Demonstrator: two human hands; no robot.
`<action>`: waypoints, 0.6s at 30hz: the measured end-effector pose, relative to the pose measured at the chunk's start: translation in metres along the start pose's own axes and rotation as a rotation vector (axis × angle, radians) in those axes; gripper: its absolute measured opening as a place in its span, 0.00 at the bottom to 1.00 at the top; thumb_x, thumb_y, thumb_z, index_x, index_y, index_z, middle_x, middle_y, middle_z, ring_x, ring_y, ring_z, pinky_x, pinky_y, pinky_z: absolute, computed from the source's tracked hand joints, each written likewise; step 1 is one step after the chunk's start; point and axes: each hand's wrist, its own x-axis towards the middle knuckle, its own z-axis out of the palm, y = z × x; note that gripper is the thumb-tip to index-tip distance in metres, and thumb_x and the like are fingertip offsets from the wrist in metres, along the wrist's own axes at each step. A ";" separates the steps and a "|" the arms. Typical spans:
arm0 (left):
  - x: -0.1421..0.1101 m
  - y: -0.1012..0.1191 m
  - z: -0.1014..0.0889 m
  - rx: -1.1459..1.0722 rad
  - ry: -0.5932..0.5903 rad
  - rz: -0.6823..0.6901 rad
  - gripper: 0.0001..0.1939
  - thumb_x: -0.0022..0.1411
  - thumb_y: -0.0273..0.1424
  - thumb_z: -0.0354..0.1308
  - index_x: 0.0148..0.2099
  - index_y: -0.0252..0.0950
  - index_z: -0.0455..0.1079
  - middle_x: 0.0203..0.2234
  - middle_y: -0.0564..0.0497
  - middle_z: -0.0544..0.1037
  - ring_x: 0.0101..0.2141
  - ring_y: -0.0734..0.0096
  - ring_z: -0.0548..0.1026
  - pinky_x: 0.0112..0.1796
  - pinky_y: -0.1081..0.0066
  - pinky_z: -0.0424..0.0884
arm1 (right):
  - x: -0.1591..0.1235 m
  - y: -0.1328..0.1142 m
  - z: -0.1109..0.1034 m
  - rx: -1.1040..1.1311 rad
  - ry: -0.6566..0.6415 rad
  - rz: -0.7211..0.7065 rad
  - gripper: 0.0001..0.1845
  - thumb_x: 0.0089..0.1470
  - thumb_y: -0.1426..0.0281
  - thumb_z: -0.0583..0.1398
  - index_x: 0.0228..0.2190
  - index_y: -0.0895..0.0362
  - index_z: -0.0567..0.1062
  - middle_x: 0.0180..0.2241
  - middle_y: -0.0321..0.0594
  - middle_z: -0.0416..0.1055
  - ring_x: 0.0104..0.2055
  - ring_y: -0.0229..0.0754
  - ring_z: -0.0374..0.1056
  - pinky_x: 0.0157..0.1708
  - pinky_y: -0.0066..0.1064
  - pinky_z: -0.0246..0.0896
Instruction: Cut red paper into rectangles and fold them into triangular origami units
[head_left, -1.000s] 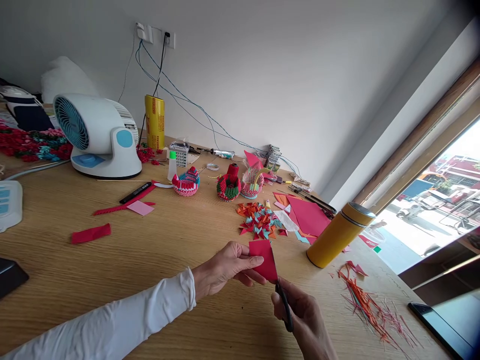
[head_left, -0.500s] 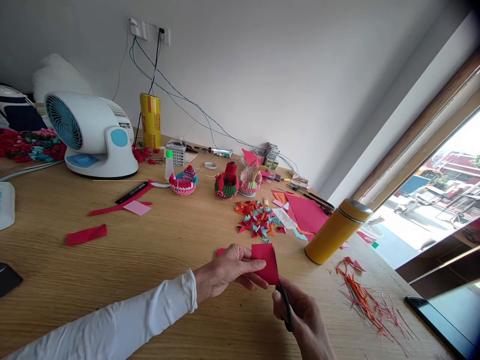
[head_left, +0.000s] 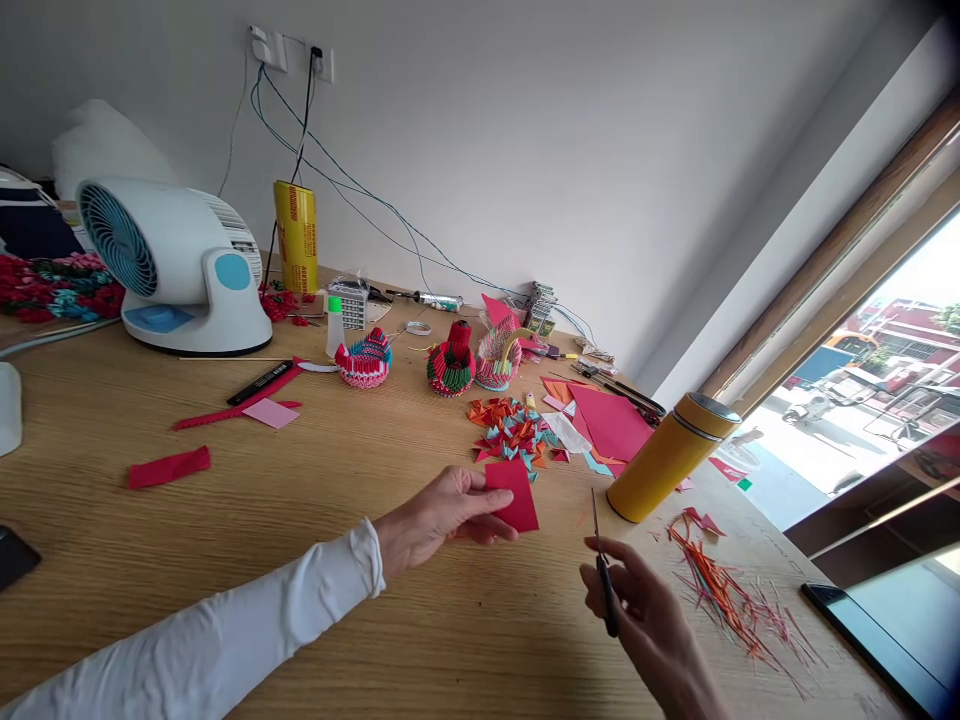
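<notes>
A small red paper rectangle [head_left: 517, 498] is pinched between the thumb and fingers of my left hand [head_left: 457, 508], held above the wooden table. My right hand [head_left: 637, 600] grips a pair of black-handled scissors [head_left: 606, 590] with the blades pointing away from me. The scissors are apart from the paper, to its right. Beyond my left hand lies a pile of folded paper triangles [head_left: 517, 430] in orange, red and light blue. Larger red paper sheets [head_left: 611, 422] lie behind the yellow bottle.
A yellow bottle [head_left: 667, 465] stands right of the paper pile. Thin paper strips [head_left: 724, 585] lie near the right edge. Folded-paper baskets [head_left: 365, 360], a fan [head_left: 176, 265] and a box cutter [head_left: 260, 382] are farther back. A red strip [head_left: 169, 467] lies at left.
The scissors have left the paper's edge and moved right with my right hand. My left hand has lifted slightly up and left with the paper.
</notes>
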 end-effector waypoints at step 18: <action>-0.006 -0.013 -0.064 0.067 0.464 0.296 0.19 0.47 0.42 0.67 0.31 0.31 0.69 0.21 0.55 0.73 0.23 0.72 0.76 0.22 0.77 0.64 | 0.012 0.007 -0.047 -1.062 -0.224 -0.108 0.13 0.57 0.55 0.53 0.35 0.50 0.69 0.21 0.35 0.74 0.25 0.46 0.73 0.22 0.28 0.50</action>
